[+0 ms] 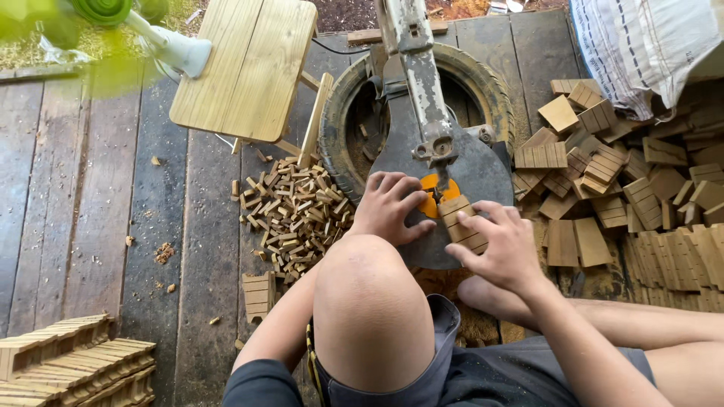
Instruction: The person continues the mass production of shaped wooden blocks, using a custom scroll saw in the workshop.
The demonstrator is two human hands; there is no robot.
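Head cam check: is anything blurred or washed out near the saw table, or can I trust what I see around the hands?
Head view: soft, even daylight, no hard shadows; left hand, right hand and grooved wood block on the saw table are sharp; the green object at top left is a close, out-of-focus smear; the white sack at top right looks slightly overexposed; edges bow a little.

One package: a large white woven sack with thin dark stripes, bulging and creased, at the floor's far right corner, above the wood pieces.
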